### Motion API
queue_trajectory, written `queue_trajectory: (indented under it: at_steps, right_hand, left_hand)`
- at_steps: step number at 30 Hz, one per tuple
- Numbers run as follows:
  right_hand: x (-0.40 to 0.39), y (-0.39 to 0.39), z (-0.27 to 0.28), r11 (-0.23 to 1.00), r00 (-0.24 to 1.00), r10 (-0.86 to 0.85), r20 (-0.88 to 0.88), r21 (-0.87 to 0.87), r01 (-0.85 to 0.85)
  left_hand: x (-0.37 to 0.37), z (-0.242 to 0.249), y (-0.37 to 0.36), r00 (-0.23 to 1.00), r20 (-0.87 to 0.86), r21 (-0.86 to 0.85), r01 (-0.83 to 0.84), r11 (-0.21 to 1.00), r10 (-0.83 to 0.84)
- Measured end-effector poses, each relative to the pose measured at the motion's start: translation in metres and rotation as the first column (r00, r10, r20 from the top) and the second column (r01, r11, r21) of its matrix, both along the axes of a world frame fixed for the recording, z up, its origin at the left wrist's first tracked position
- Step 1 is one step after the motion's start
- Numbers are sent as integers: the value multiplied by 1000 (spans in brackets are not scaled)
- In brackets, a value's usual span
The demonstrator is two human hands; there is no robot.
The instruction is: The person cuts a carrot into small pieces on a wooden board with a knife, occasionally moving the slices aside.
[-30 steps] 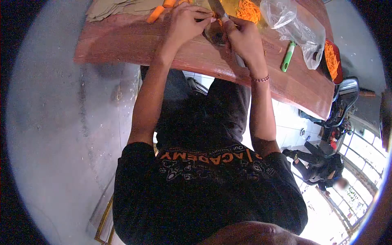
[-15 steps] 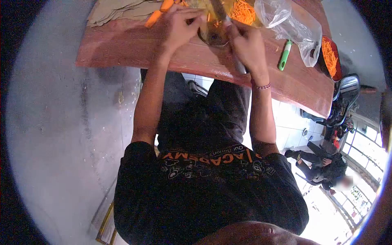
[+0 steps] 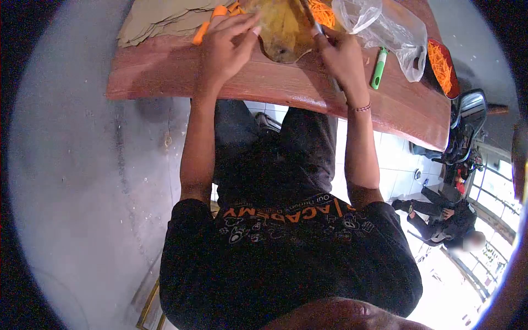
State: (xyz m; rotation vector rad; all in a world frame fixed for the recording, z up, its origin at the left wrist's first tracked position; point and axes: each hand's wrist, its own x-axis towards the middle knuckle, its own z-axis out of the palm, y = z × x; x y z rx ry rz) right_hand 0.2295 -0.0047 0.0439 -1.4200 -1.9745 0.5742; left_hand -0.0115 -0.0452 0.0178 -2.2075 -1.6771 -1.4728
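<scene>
My right hand point(image 3: 344, 58) is closed around a knife point(image 3: 309, 12), its blade pointing away over the right edge of the cutting board. The worn, yellow-stained cutting board point(image 3: 285, 33) lies between my hands. Beyond the blade, a heap of shredded carrot point(image 3: 322, 14) is partly cut off by the top of the view. My left hand point(image 3: 226, 49) is left of the board, thumb and fingers apart, with nothing seen in it. Just past its knuckles lie orange carrot pieces point(image 3: 201, 34), partly hidden by the hand.
Brown paper sheets point(image 3: 159, 21) lie at the table's point(image 3: 159, 71) far left. To the right are a clear plastic bag point(image 3: 399, 36), a green-and-white handled tool point(image 3: 379, 69) and a red tray point(image 3: 454, 82) with carrot shreds. A person point(image 3: 448, 212) sits at the far right.
My left hand has moved left, off the board. My right hand has shifted right with the knife, and the carrot bits seen on the board are no longer visible there.
</scene>
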Motion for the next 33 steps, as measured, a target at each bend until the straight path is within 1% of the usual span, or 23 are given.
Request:
queue_trajectory:
  at_steps: [1,3,4,6,7,9,10,12,16,18,19,21,22,24,25,27,28,30,31,33]
  right_hand:
    - [1,-4,0,1000,1000,-3,-2,5,3]
    - [2,-14,-1,991,988,47,145,115,-64]
    - [2,-17,2,991,989,46,141,119,-63]
    - [0,-24,9,978,973,84,213,170,-121]
    - [0,-27,12,978,975,80,207,172,-117]
    - [0,-31,15,963,973,95,208,230,-143]
    - [2,-29,12,963,975,88,202,232,-135]
    - [4,-25,6,965,964,85,253,221,-143]
    - [6,-26,14,980,968,73,241,164,-115]
    - [7,-23,13,982,960,67,270,154,-112]
    - [8,-20,9,982,962,61,266,154,-105]
    - [10,-17,1,953,950,115,290,238,-188]
    - [10,-16,1,954,951,111,288,238,-184]
    - [6,-18,2,958,961,95,258,238,-158]
    - [5,-18,3,958,962,94,255,239,-157]
    - [6,-19,5,962,980,66,188,247,-113]
    - [7,-19,5,963,980,62,187,247,-108]
    - [9,-20,5,972,987,60,151,214,-92]
    - [11,-18,2,973,987,58,151,213,-90]
    - [15,-15,-5,961,972,113,206,224,-159]
  left_hand:
    - [7,6,1,1000,-2,5,3,1000,-3]
    - [20,18,1,976,-211,24,59,998,-53]
    - [25,22,2,975,-216,27,59,998,-52]
    - [33,27,5,917,-397,70,80,994,-46]
    - [35,28,7,914,-403,71,84,994,-48]
    - [37,29,12,847,-532,70,61,996,-15]
    - [39,29,15,843,-538,72,68,995,-19]
    - [41,27,21,830,-555,37,93,995,-57]
    - [45,19,38,806,-582,28,153,988,-108]
    - [45,16,46,738,-659,-13,183,983,-146]
    - [47,14,51,734,-662,-13,189,982,-150]
    - [51,11,60,777,-607,27,228,973,-166]
    - [53,10,63,775,-609,26,232,972,-169]
    - [53,8,66,728,-658,-119,152,981,-193]
    - [51,8,68,726,-660,-118,153,981,-192]
    - [45,9,72,824,-543,-8,189,982,-163]
    - [42,17,66,823,-544,-9,193,981,-167]
    - [36,30,49,812,-524,-185,187,965,-258]
    - [39,28,46,812,-523,-186,189,964,-260]
    - [46,19,40,877,-388,-52,285,957,-282]
